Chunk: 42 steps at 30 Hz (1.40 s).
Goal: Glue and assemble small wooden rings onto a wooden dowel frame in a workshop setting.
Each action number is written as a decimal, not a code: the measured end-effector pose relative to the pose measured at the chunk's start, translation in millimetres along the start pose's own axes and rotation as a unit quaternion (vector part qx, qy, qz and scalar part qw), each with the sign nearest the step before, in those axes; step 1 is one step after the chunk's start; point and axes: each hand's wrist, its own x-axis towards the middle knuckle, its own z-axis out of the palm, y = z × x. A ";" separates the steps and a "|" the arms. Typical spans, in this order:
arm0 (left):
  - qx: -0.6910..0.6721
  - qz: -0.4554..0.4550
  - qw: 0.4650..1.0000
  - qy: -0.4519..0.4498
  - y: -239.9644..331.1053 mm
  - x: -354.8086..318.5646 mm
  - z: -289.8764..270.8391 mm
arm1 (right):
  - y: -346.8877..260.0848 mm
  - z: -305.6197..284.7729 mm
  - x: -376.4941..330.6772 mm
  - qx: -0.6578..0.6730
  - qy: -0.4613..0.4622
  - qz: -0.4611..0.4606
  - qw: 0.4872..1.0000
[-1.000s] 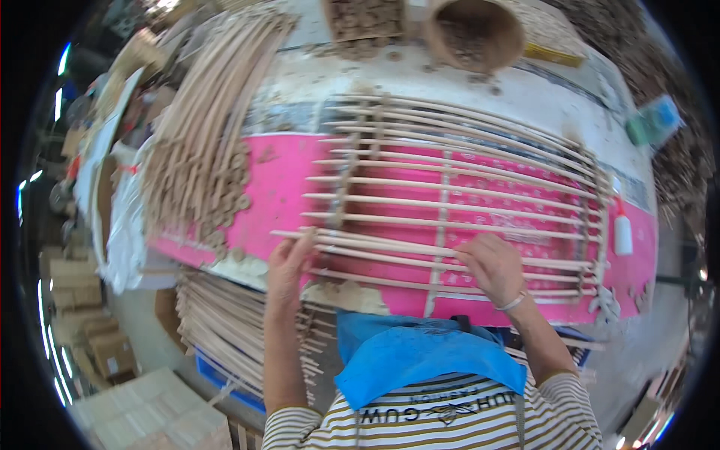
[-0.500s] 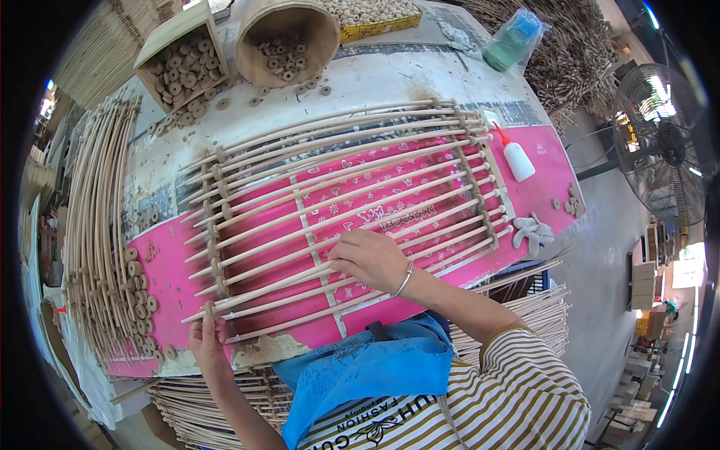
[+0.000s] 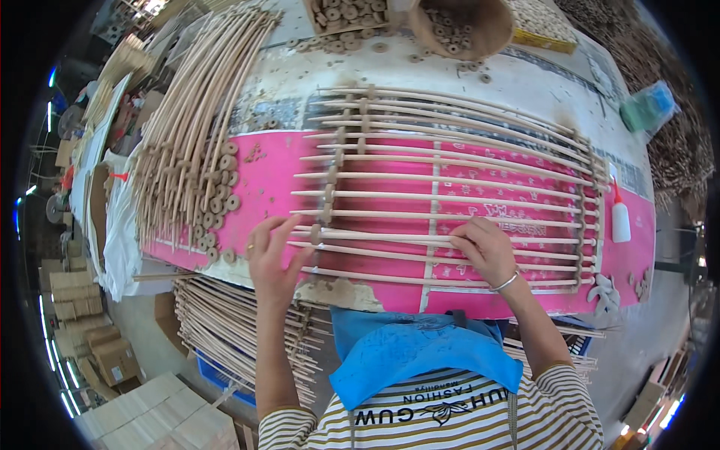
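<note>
Long pale wooden rods (image 3: 390, 195) lie side by side across the table, tapered tips to the left. Brown wooden rings (image 3: 328, 196) sit on them near the left tips, and another row of rings (image 3: 580, 225) is near their right ends. My right hand (image 3: 487, 251) pinches one wooden rod (image 3: 382, 236) at about its middle, near the front of the row. My left hand (image 3: 274, 259) is just left of the tips, its fingers apart and nothing visible in them. A ring (image 3: 316, 234) is on the rods beside its fingertips.
Loose rings (image 3: 219, 202) lie left beside a pile of ringed rods (image 3: 187, 142). At the back stand a wooden box (image 3: 349, 15) and a round tub (image 3: 461, 30) of rings. A white glue bottle (image 3: 621, 220) and a glove (image 3: 603, 294) are on the right.
The head view has swung left. My left hand has let go of the ring at the rod's tip and its fingers have spread. My right hand still pinches a rod.
</note>
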 end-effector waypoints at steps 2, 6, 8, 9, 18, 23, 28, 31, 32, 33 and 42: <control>0.009 0.000 1.000 -0.001 1.5 -1.8 3.8 | -1.3 -1.0 1.2 -0.002 -0.011 0.007 1.000; -0.003 -0.007 1.000 -0.022 -5.6 -3.4 15.4 | -4.2 1.8 3.4 0.029 -0.011 0.032 0.999; -0.006 -0.008 1.000 -0.025 -5.6 0.3 18.6 | -1.6 3.8 2.9 0.035 0.007 0.032 0.999; -0.009 -0.011 1.000 -0.024 -4.5 2.0 20.2 | -0.7 3.0 3.1 0.035 0.007 0.032 0.999; -0.021 -0.014 0.999 -0.027 -6.3 2.6 29.7 | -1.6 1.4 6.2 -0.057 0.000 -0.018 0.998; -0.027 -0.020 0.999 -0.033 -4.7 4.9 31.2 | 0.0 3.0 7.0 -0.073 0.007 -0.023 0.997; -0.056 -0.029 0.998 -0.003 -6.4 0.2 19.8 | -9.6 -3.8 7.9 -0.045 0.012 -0.020 0.999; -0.052 -0.037 0.992 0.110 -6.6 -0.6 -1.4 | -18.8 -20.1 19.7 -0.057 0.020 -0.040 0.997; -0.052 -0.022 0.987 0.152 -5.3 2.3 -7.0 | -16.7 -26.9 27.0 -0.069 0.040 -0.049 0.996; -0.064 -0.033 0.983 0.170 -2.8 3.8 -11.0 | -12.5 -32.4 33.7 -0.081 0.059 -0.058 0.993; -0.087 -0.150 0.976 0.135 -39.4 -16.9 11.1 | 39.3 -35.1 53.0 -0.099 0.072 -0.050 0.991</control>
